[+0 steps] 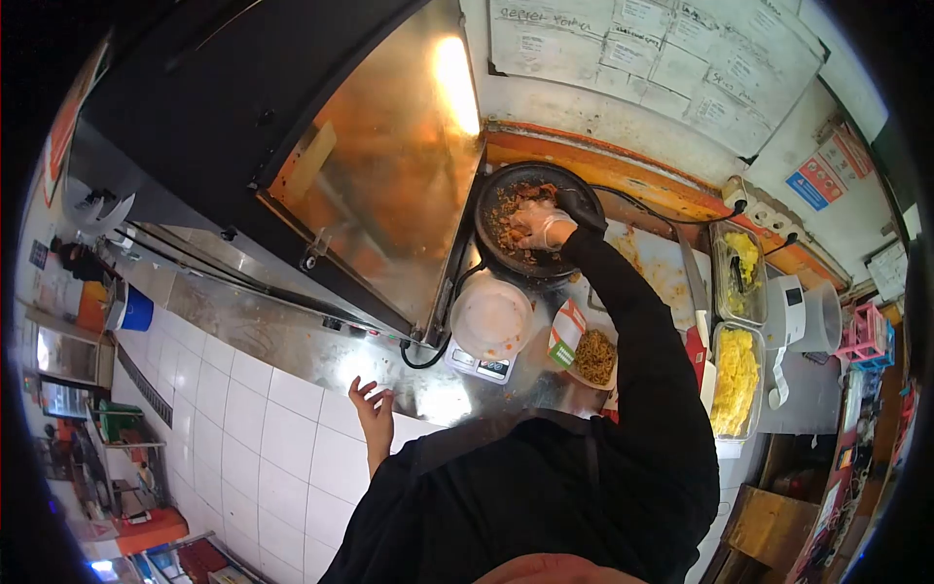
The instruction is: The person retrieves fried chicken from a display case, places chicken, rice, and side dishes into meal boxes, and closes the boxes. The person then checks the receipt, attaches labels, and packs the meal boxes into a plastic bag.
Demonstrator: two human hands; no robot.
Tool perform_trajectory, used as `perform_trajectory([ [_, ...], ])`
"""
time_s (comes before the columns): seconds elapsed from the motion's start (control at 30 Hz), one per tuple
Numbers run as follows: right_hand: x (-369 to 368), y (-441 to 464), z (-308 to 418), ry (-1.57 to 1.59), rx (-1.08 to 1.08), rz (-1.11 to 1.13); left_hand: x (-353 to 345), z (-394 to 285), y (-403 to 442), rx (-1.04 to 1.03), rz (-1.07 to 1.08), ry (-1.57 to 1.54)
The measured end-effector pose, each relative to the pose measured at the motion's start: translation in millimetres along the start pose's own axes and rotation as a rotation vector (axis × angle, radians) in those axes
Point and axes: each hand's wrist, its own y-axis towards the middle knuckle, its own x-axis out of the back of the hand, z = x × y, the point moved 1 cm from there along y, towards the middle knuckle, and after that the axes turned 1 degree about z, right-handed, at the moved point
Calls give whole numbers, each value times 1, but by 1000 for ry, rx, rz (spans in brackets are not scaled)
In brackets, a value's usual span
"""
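Observation:
My right hand (542,224), in a clear glove, reaches into a round black pan (494,255) that holds reddish-brown chopped food (510,204). Its fingers are down among the food, and whether they grip any of it is hard to tell. A dark rounded object (582,206) lies at the pan's right edge, beside my wrist. My bare left hand (374,409) is raised at the counter's front edge, fingers apart and holding nothing. Between the hands, a white round tub (491,319) stands on a digital scale (481,366).
A red-white-green box (566,334) of noodles (594,357) stands right of the scale. Trays of yellow food (736,382) line the right side, near a white board (647,277). A large glass-fronted cabinet (379,175) fills the left; a cable runs below it.

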Motion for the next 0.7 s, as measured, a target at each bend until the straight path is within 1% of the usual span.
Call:
perform_trajectory([
  [0.07, 11, -7, 6, 24, -19, 116, -1, -4, 1, -15, -1, -20],
  [0.2, -8, -15, 6, -10, -11, 48, -3, -13, -6, -24, -32, -53],
  [0.27, -9, -11, -3, 24, 39, -88, -5, -11, -8, -35, -21, -81],
  [0.3, -9, -4, -7, 127, -26, -150, -5, -13, -11, -38, -18, -85],
  [0.33, -5, 1, -15, 126, -28, -152, -4, -16, -15, -41, -15, -87],
  [0.4, 0, -5, -28, 226, 47, -435, -5, -21, -20, -49, -4, -80],
  [0.43, 35, -26, -16, 503, -45, -285, -7, -21, -22, -53, 8, -72],
  [0.47, 44, -35, -20, 757, 67, -365, -9, -19, -23, -44, 33, -67],
  [0.5, 69, -53, -17, 690, -27, -373, -10, -16, -23, -65, 44, -66],
  [0.53, 69, -54, -32, 993, 55, -372, -11, -13, -23, -84, 57, -65],
  [0.57, 108, -85, -28, 468, 191, -539, -15, -13, -24, -102, 81, -63],
  [0.6, 122, -102, -40, 464, 310, -550, -20, -16, -26, -88, 118, -51],
  [0.63, 159, -147, -13, 493, -10, -524, -26, -22, -29, -113, 135, -9],
  [0.67, 177, -191, -6, 495, -61, -529, -32, -27, -31, -144, 157, 30],
  [0.7, 190, -229, -3, 887, -125, -484, -38, -30, -34, -156, 204, 8],
])
